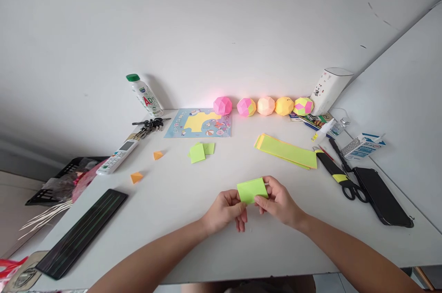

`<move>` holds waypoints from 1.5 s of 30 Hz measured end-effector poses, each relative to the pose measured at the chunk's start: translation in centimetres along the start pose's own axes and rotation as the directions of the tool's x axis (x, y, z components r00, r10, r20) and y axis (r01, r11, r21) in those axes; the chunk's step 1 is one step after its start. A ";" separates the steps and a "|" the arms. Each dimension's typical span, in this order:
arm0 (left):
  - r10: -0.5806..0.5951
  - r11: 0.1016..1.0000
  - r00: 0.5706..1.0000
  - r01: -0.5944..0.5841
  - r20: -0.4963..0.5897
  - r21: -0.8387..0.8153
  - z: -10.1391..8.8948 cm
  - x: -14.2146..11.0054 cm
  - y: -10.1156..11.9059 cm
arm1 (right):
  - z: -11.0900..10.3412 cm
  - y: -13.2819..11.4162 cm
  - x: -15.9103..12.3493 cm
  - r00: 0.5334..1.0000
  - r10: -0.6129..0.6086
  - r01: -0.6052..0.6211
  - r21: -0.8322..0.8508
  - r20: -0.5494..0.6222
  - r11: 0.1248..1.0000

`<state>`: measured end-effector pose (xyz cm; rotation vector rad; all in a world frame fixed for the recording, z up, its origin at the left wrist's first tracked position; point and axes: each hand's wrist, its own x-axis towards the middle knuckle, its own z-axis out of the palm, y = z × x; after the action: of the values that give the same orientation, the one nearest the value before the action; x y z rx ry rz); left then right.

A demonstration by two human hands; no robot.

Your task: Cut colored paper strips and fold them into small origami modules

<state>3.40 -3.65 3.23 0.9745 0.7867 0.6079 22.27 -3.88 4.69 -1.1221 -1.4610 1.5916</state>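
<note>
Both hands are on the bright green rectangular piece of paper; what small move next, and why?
I'd probably slide the right hand's thumb along the bright green rectangular piece of paper to flatten it, with the left hand steadying the lower left corner. The right thumb lies across its front, and the top edge seems layered, though it's too small to be sure.

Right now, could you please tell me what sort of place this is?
Probably a papercraft table, perhaps at home: green paper held in both hands' fingers, scissors, and a row of faceted paper balls.
</note>
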 end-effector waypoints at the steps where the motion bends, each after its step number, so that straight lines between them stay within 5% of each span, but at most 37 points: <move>1: 0.000 1.000 1.000 0.000 -0.007 -0.015 0.0 0.0 0.0 | -0.2 0.0 0.0 1.000 -0.002 0.002 -0.005 -0.002 1.000; 8: 0.067 0.996 0.997 -0.070 -0.048 -0.057 -0.5 0.0 -0.2 | -1.0 0.0 0.2 0.999 -0.025 0.025 0.008 -0.045 1.000; 12: 0.177 0.981 0.983 -0.181 -0.057 -0.074 -0.7 0.2 -0.2 | -0.6 0.5 0.3 0.997 0.005 -0.006 0.018 0.076 1.000; 22: 0.062 0.987 0.996 -0.052 -0.061 0.151 0.1 0.0 -0.8 | 0.2 1.2 -0.1 0.989 -0.115 0.139 -0.299 0.098 0.944; 31: 0.187 0.907 0.982 -0.164 -0.024 0.388 0.0 -0.2 -1.3 | 1.0 1.8 -0.1 0.976 -0.190 0.217 -0.376 0.108 0.901; 38: 0.216 0.933 0.970 -0.171 -0.114 0.317 -0.5 -0.2 -0.8 | -1.1 0.6 0.4 0.997 -0.064 0.072 -0.334 0.034 0.940; 42: 0.217 0.950 0.961 -0.167 -0.172 0.265 -0.8 -0.1 -0.6 | -1.9 0.1 0.7 0.993 -0.103 0.084 -0.273 -0.057 0.958; 45: 0.208 0.954 0.965 -0.164 -0.160 0.251 -0.7 -0.1 -0.6 | -1.4 0.4 0.5 0.992 -0.117 0.126 -0.237 0.049 0.963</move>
<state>2.90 -3.63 2.51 1.2333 0.9533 0.7903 23.35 -2.89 4.19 -1.1176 -1.7470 1.3834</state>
